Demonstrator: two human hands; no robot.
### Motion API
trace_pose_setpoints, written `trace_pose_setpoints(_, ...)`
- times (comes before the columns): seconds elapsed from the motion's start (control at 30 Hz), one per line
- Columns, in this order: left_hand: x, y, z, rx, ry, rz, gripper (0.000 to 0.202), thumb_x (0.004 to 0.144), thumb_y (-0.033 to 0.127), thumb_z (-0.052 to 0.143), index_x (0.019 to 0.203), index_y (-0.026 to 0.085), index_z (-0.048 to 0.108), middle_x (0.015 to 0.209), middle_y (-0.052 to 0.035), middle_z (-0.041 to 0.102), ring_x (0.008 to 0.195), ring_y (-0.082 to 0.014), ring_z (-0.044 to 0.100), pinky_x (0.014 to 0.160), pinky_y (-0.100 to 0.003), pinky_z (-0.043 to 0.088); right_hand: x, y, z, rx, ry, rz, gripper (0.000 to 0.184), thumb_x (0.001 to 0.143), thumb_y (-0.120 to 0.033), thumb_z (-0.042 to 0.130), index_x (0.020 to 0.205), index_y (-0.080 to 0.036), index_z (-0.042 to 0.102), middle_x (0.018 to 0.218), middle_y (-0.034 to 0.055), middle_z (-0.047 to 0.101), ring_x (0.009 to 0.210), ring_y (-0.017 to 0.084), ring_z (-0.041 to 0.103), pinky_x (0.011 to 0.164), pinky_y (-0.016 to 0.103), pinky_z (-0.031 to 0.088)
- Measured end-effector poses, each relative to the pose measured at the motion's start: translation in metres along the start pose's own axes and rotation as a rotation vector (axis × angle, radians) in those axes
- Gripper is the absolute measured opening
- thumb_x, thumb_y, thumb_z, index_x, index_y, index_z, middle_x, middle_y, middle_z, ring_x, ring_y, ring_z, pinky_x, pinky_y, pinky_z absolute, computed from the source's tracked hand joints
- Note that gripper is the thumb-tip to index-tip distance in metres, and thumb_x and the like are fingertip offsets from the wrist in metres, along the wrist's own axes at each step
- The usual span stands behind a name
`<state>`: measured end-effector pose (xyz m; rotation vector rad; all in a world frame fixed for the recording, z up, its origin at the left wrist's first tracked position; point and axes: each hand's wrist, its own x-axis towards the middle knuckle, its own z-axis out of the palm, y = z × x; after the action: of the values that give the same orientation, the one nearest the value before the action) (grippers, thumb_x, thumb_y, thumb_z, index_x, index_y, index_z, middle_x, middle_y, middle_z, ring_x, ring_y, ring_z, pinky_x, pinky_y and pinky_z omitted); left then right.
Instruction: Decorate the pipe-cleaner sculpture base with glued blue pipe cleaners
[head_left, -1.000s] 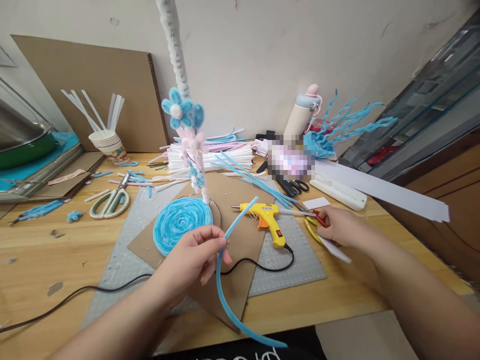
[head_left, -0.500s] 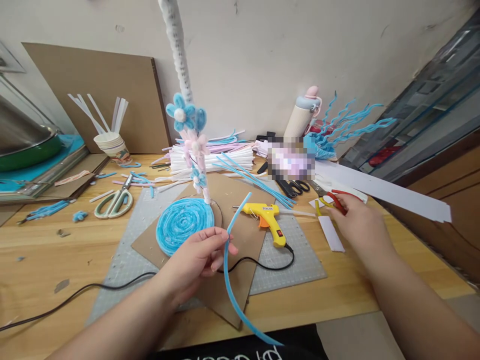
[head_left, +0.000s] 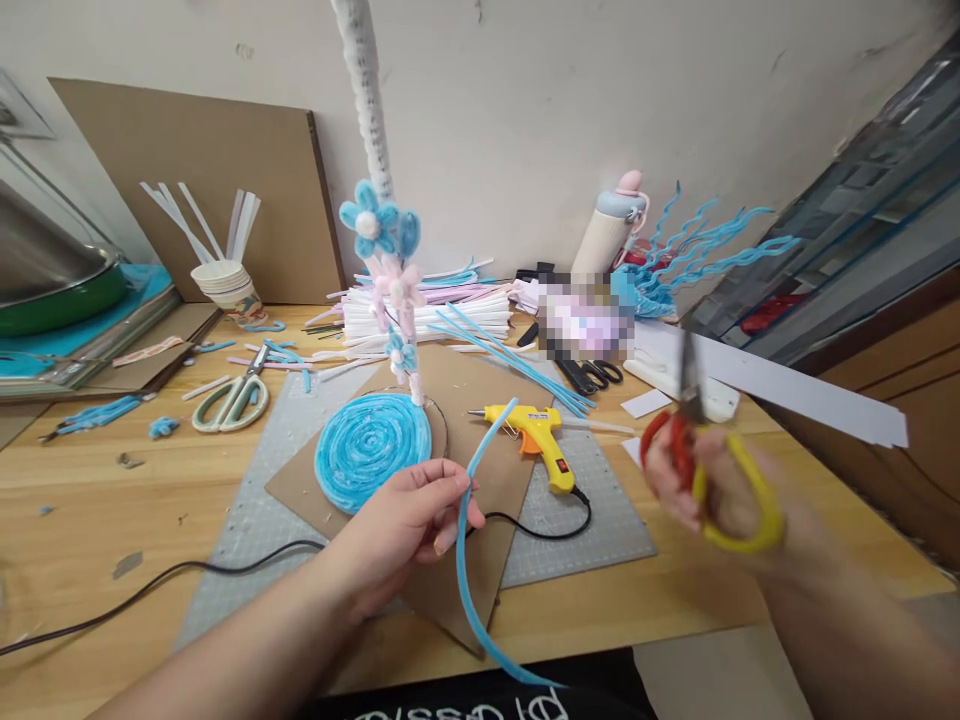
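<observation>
Between the thumb and fingers of my left hand [head_left: 420,520] is a light blue pipe cleaner [head_left: 466,580], its short end pointing up and its long end curving down to the table's front edge. My right hand [head_left: 705,490], blurred by motion, grips scissors [head_left: 739,500] with red and yellow handles, blades pointing up. Behind my left hand lies a blue coiled disc [head_left: 371,450] on cardboard. From its back edge rises a white fuzzy stem [head_left: 367,110] with blue and pink flowers [head_left: 367,222]. A yellow glue gun [head_left: 544,440] lies between my hands.
Green-handled scissors [head_left: 232,400] lie at the left, near a stack of paper cups [head_left: 229,290]. White and purple pipe cleaners [head_left: 427,318] are piled by the wall. A bottle [head_left: 604,235] stands behind. The glue gun's black cord [head_left: 187,572] crosses the cutting mat [head_left: 240,540].
My right hand has lifted the red-and-yellow scissors off the table, turning their blades upward. My left hand, with the pipe cleaner, has shifted slightly right in the view.
</observation>
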<state>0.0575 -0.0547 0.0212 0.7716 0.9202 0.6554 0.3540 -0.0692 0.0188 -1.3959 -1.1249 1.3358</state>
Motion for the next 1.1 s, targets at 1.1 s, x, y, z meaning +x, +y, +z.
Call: trace_pose_setpoints(1.1, 0.006, 0.002, 0.010, 0.014, -0.016, -0.265, 0.029, 0.072, 0.032, 0.070, 0.059, 0.015, 0.049, 0.039, 0.0102, 0.035, 0.031, 0.0003, 0.014, 0.031, -0.014, 0.006, -0.034, 0.016, 0.082, -0.282, -0.670, 0.387, 0.063, 0.079, -0.083, 0.028, 0.076, -0.021, 0.038, 0.057, -0.0076, 0.039, 0.037, 0.004, 0.035, 0.033, 0.016, 0.035)
